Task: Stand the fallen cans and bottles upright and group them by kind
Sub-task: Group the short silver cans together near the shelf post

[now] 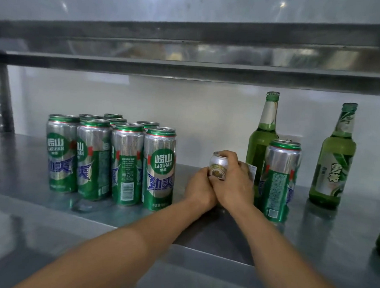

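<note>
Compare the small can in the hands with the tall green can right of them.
The small can is short, silver-white with a gold emblem; the tall green can is much taller, green and silver. The left hand and right hand grip the small can; the tall green can stands unheld. Both look upright.

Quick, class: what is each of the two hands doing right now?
Left hand: grips the small silver can.
Right hand: grips the same can, fingers curled over it.
</note>
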